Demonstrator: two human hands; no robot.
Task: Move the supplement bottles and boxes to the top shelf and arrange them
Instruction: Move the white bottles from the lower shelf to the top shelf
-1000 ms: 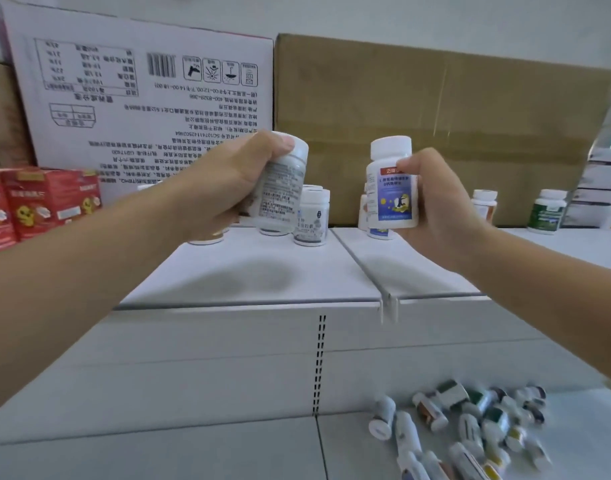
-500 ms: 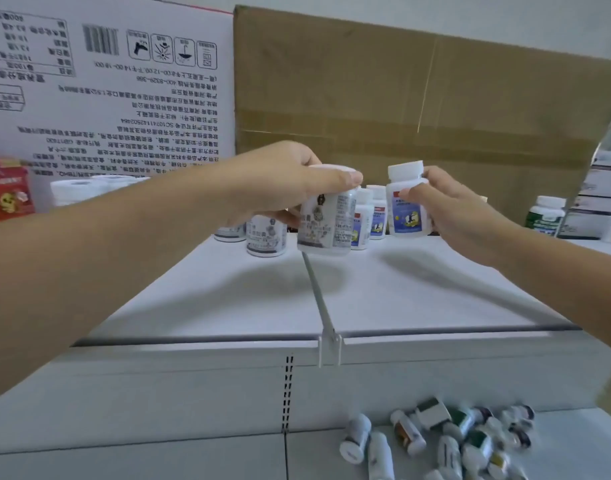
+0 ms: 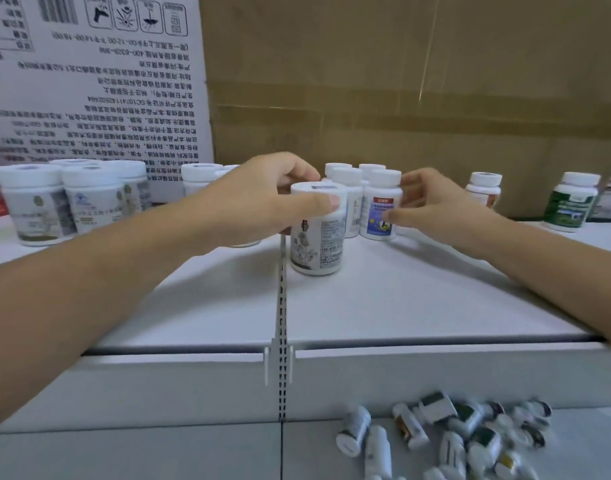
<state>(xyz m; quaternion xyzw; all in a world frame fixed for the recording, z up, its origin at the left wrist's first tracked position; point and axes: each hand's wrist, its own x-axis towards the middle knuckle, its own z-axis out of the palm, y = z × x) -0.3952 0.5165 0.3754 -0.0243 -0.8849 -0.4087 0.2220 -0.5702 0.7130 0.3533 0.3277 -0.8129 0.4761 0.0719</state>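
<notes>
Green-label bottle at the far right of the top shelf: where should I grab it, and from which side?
Grip the green-label bottle around its white cap or upper body, coming from the front. It stands upright and alone, with a brown carton close behind blocking rear access.

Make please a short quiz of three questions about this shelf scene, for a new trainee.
1. True or false: the white bottle under the left hand stands upright on the top shelf.
2. Which bottle do the right hand's fingers touch? A) the green-label bottle B) the blue-label bottle
3. Where do the loose bottles lie?

Key: 1 true; 2 B; 3 on the lower shelf, on their sides.
</notes>
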